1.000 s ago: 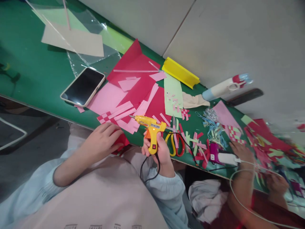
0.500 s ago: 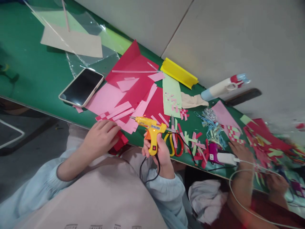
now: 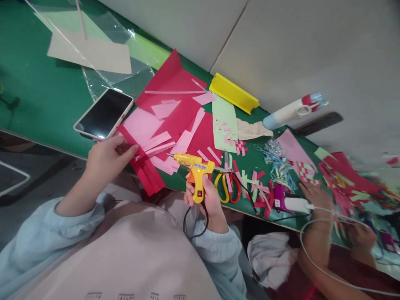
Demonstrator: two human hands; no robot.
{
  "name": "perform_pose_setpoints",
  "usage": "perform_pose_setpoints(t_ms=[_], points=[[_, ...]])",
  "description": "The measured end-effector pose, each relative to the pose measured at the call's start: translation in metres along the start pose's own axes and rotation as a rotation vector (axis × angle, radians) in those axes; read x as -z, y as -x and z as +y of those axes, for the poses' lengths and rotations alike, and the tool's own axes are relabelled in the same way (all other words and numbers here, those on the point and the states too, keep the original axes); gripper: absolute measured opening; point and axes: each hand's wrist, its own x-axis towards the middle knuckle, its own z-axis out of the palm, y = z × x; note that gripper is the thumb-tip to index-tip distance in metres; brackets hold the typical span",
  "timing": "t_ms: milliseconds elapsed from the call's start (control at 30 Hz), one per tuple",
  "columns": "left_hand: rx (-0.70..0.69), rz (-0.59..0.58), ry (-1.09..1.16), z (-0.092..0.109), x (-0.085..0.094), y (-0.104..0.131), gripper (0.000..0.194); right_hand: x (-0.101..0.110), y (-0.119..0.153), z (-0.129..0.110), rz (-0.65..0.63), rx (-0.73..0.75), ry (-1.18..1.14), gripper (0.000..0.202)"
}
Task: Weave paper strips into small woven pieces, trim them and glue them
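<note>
Paper (image 3: 146,174), red, mostly hidden earlier, now extends from the pinching left hand (image 3: 106,159); the right hand (image 3: 211,199) grips a glue gun (image 3: 198,175).

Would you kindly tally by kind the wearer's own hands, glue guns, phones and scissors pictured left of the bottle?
Left hand and right hand: 2
Glue gun: 1
Phone: 1
Scissors: 1 pair
Total: 5

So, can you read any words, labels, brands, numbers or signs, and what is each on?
None can be read.
Label on the glue gun: too small, blurred.
Any mark on its red switch: too small to tell.
Dark print on the pale top: blurred, cut off by the picture's edge.
</note>
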Motion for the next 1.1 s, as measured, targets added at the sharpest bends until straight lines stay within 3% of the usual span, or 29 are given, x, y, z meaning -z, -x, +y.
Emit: perform_pose_setpoints(t_ms=[267, 433, 533, 733, 900, 1000, 1100], points=[[-0.019, -0.045, 0.003, 0.005, 0.004, -0.005, 0.034, 0.001, 0.000, 0.001, -0.007, 0.003, 0.003, 0.053], [-0.132, -0.050, -0.005, 0.001, 0.002, 0.002, 0.031, 0.002, -0.001, 0.001, -0.003, 0.000, 0.012, 0.054], [-0.293, -0.055, -0.042, -0.003, -0.005, 0.011, 0.033, 0.000, -0.002, 0.000, 0.003, 0.000, 0.021, 0.054], [-0.759, -0.039, -0.158, -0.011, -0.026, 0.034, 0.025, -0.001, -0.002, -0.002, 0.015, -0.006, 0.027, 0.054], [-0.933, 0.053, -0.183, -0.017, -0.030, 0.054, 0.021, 0.001, -0.001, 0.000, 0.008, -0.013, 0.022, 0.052], [-0.930, 0.103, -0.105, -0.021, -0.028, 0.064, 0.015, 0.000, -0.002, 0.001, 0.000, -0.018, 0.009, 0.050], [-0.772, 0.039, -0.041, -0.025, -0.028, 0.072, 0.028, -0.005, -0.005, 0.002, -0.019, -0.003, 0.018, 0.050]])
